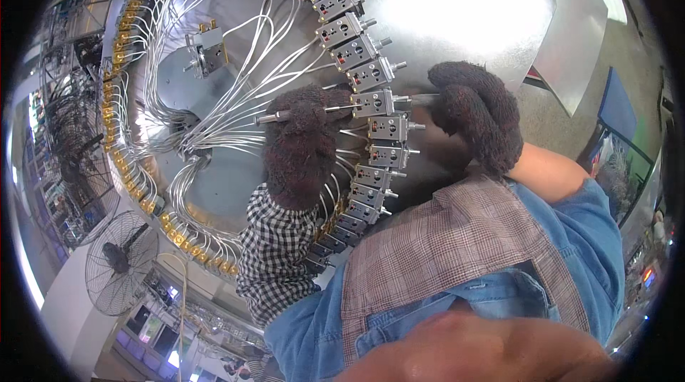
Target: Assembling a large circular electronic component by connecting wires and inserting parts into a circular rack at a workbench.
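My left hand (303, 143), in a dark knitted glove, closes round a thin screwdriver (270, 118). Its slim shaft points right and reaches the inner face of a small metal switch box (373, 104) with a protruding stem. On the box's outer side is my right hand (481, 114), gloved alike, with fingers curled at the end of the stem. Whether a tool is also inside that grip is hidden by the glove. Similar boxes (387, 129) line the ring's right side, and white wires (235, 138) run from them toward the middle.
A round metal table (221, 189) carries the ring, with brass-coloured terminals (118, 97) along its left side. One loose switch box (207, 50) lies inside the ring, wired. A bright metal sheet (464, 4) spreads at upper right. A fan (121, 262) stands at lower left.
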A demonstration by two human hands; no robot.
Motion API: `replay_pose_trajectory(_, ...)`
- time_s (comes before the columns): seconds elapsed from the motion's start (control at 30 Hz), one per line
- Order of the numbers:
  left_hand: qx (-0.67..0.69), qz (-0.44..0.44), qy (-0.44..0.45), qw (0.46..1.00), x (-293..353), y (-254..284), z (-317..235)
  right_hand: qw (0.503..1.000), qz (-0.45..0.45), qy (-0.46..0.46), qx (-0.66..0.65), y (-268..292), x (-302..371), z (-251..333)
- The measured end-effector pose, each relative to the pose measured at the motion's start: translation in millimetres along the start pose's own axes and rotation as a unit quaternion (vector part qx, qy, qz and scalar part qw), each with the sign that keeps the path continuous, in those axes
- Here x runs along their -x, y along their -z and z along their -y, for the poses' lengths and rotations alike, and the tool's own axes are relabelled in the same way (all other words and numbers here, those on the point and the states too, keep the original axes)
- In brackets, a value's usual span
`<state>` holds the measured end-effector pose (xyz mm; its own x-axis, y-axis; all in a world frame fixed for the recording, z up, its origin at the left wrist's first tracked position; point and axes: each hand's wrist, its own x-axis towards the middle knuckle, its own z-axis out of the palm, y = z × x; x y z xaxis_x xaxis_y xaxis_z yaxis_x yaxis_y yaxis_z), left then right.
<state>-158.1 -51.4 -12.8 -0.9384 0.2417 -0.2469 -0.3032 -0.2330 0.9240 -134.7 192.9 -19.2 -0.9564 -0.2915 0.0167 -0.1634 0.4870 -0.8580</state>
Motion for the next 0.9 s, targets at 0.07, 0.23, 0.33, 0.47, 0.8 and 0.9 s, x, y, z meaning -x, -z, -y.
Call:
replay_pose_trajectory(0.07,0.13,-0.002,0.022,0.991,-0.3,4.4,5.8,0.995,0.027,-0.089,-0.049,-1.8,-2.9,1.3)
replay_pose_trajectory(0.23,0.078,-0.059,0.071,0.993,0.3,11.4,9.0,0.993,-0.002,-0.032,-0.11,-4.9,0.2,-2.8)
replay_pose_trajectory(0.33,0.195,0.066,0.021,0.978,-8.9,6.7,4.1,0.97,0.006,-0.137,-0.2,1.8,-6.2,12.8)
replay_pose_trajectory(0.47,0.092,0.0,0.054,0.994,-7.0,4.0,3.3,0.979,0.018,-0.111,-0.172,3.6,-5.9,8.5)
replay_pose_trajectory(0.8,0.277,-0.027,0.076,0.958,-4.6,2.4,4.1,0.94,-0.052,-0.145,-0.306,3.2,-3.8,11.3)
replay_pose_trajectory(0.9,-0.288,-0.032,0.099,0.952,4.4,0.3,-18.2,0.958,-0.055,-0.104,-0.263,5.5,-6.9,7.3)
